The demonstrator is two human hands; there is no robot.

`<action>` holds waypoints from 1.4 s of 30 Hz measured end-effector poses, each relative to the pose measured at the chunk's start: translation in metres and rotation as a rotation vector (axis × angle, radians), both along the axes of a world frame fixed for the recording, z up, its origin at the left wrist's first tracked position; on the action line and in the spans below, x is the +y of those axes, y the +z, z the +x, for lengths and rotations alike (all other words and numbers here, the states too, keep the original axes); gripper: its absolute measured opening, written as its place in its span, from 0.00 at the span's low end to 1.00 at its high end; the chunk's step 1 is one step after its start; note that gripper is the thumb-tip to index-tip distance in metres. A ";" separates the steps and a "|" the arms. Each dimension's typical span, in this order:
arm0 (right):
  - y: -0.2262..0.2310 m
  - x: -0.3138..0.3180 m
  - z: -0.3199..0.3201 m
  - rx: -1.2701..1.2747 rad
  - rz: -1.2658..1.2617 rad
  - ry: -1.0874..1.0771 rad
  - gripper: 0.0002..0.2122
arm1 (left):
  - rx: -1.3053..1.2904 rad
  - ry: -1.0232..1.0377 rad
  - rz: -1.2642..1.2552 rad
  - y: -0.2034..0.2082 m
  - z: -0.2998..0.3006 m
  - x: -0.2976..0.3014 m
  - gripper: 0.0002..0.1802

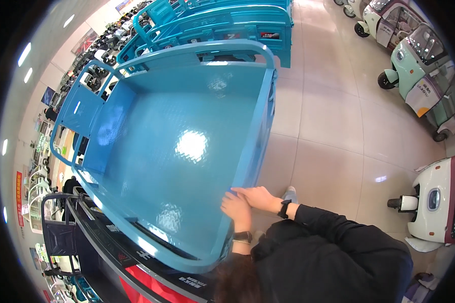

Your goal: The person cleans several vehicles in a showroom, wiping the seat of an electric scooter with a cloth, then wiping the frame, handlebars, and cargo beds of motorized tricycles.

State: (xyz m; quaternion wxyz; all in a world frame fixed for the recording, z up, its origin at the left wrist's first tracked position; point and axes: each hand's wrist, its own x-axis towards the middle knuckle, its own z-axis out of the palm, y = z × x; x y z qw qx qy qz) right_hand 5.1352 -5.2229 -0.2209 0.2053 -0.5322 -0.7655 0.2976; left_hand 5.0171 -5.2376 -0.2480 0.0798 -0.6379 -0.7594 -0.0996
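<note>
Ahead of me is a blue metal cargo bed (pixel 162 116) with raised sides and a textured floor that reflects the lights. My left hand (pixel 236 208) rests on the rim (pixel 243 164) of its right panel, near the close corner, fingers curled over toward the inside. My right hand (pixel 259 197) comes from the right and meets the left one there. Its fingers are drawn together around a small darker blue spot on the rim, too small and too covered to name. Both wrists wear dark bands.
Close by on the left stands a black cargo bed (pixel 101 252) with red material (pixel 154 288) inside. Another blue cargo bed (pixel 217 28) is beyond. Pale enclosed three-wheelers (pixel 417 76) line the right, past a tiled floor (pixel 328 126). A white vehicle (pixel 435 199) stands nearer.
</note>
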 end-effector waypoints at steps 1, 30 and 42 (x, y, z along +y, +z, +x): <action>-0.005 0.015 0.012 0.039 0.020 -0.009 0.18 | 0.000 -0.005 -0.001 0.000 0.014 0.015 0.20; -0.013 0.315 0.250 -0.085 0.129 -0.288 0.17 | -0.100 -0.234 -0.041 -0.016 0.259 0.353 0.21; 0.001 0.414 0.328 -0.171 0.105 -0.139 0.16 | -0.238 -0.121 -0.096 -0.012 0.333 0.434 0.41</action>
